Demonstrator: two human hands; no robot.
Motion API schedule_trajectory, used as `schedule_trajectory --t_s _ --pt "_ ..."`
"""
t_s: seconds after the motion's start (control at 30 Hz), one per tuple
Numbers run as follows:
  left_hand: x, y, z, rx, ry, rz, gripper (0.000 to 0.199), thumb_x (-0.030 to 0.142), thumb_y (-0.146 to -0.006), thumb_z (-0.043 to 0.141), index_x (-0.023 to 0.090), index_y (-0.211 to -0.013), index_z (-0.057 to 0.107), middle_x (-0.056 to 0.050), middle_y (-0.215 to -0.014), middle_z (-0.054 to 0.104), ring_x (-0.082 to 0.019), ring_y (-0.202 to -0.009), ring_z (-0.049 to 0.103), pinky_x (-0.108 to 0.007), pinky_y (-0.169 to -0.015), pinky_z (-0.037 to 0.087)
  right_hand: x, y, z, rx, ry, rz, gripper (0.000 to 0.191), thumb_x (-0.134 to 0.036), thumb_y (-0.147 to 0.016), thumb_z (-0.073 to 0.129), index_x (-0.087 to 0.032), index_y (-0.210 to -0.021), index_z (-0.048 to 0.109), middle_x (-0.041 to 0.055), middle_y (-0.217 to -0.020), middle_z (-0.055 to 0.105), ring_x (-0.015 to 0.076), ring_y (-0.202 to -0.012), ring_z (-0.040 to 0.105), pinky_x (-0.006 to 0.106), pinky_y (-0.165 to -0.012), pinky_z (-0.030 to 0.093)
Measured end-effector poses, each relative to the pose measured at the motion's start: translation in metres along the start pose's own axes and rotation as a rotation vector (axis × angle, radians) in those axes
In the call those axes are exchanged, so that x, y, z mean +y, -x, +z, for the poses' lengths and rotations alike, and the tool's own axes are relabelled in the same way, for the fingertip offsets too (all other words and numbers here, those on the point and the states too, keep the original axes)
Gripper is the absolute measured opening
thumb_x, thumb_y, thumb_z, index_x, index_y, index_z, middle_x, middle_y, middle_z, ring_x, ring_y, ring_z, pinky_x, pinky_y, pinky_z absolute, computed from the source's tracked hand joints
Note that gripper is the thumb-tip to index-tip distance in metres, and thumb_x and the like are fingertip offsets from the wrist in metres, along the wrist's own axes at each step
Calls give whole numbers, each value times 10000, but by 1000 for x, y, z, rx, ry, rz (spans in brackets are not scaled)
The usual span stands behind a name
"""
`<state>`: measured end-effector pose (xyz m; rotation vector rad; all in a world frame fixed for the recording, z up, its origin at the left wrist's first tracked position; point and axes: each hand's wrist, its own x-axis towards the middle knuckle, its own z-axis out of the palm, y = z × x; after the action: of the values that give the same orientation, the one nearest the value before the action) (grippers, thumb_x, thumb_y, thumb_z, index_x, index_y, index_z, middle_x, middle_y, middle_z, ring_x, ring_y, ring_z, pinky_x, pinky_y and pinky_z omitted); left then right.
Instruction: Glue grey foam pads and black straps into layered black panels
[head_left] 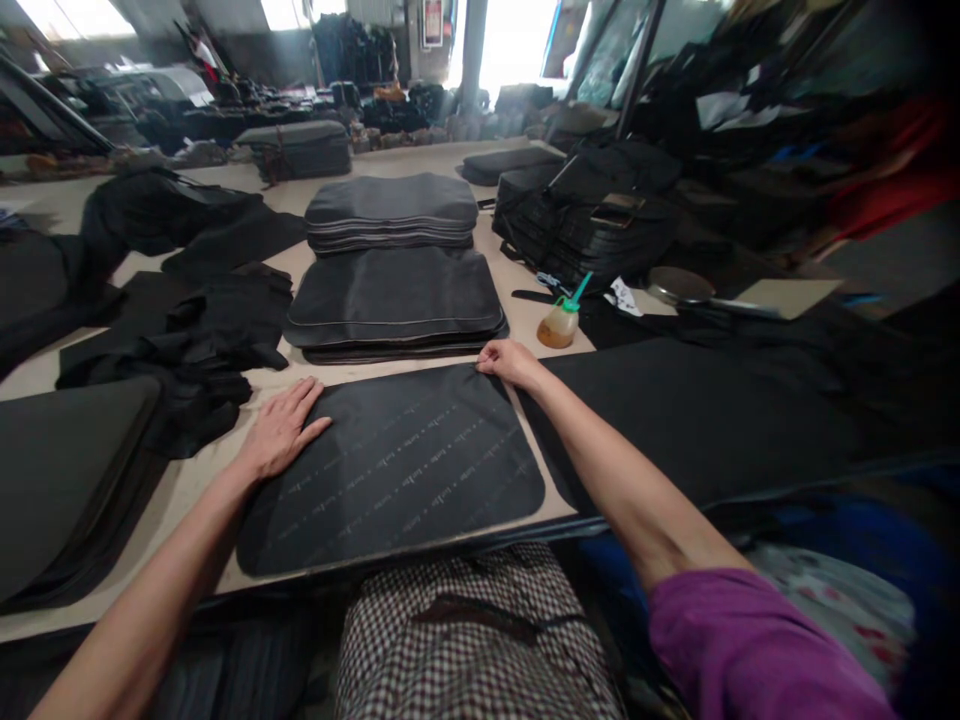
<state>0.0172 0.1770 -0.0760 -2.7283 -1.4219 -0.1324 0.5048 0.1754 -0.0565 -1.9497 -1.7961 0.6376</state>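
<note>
At the lower middle of the frame, a printed black sheet (397, 470) is laid along the table's (202, 475) near edge. Its upper left corner is covered by the left hand (283, 428), fingers close together, thumb apart; its upper right is pinched by the right hand (511, 362). Bare strips are left at both sides, bounded by stacked panels (394, 292) above, dark cloth (705, 420) right, a pile (67, 470) left. A bottle (559, 325) is set right of centre.

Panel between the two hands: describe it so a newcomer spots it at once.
Start at the pale tabletop and go to its near edge, above the checked cloth. There lies a flat dark panel, left hand at its upper-left corner, right hand at its upper-right. Slanting rows of small pale print set it apart from the plain dark stacks just beyond.
</note>
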Motion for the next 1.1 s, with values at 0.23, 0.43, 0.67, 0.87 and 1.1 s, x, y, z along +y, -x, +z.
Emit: schedule_trajectory --t_s 0.23,0.43,0.67,0.87,1.1 --pt "0 0 0 -11 -9 -11 735 635 -1024 292 226 -1634 252 -90 -1697 282 -282 -1564 269 -491 -1243 289 -1 4 2 73 4 -21 54 -202 -752 769 -217 -794 740 -15 -782 739 173 -755 675 244 -642 446" --pt "-1 0 0 -23 -12 -18 732 637 -1023 287 223 -1627 272 -91 -1697 281 -285 -1562 274 -484 -1239 295 -2 11 4 126 17 -102 29 -191 -793 734 -220 -796 734 -9 -883 754 180 -849 672 260 -732 451" --pt "-1 0 0 -34 -12 -9 740 636 -1024 286 201 -1622 284 -101 -1697 280 -282 -1568 259 -476 -1249 285 -3 11 5 147 25 -79 21 -213 -798 727 -222 -786 741 -10 -817 752 182 -803 681 263 -714 457" --pt "-1 -1 -1 -44 -29 -9 745 639 -1026 267 192 -1621 283 -102 -1696 283 -278 -1565 265 -471 -1247 286 -6 9 5 138 45 -59 20 -213 -791 733 -220 -775 742 -15 -786 749 180 -801 690 253 -693 449" --pt "2 -1 -6 -71 -67 -14 744 629 -1034 225 177 -1625 262 -98 -1705 260 -265 -1569 249 -453 -1247 265 -10 8 3 131 74 -41 34 -208 -791 737 -217 -762 722 -9 -783 741 188 -795 683 262 -694 455"
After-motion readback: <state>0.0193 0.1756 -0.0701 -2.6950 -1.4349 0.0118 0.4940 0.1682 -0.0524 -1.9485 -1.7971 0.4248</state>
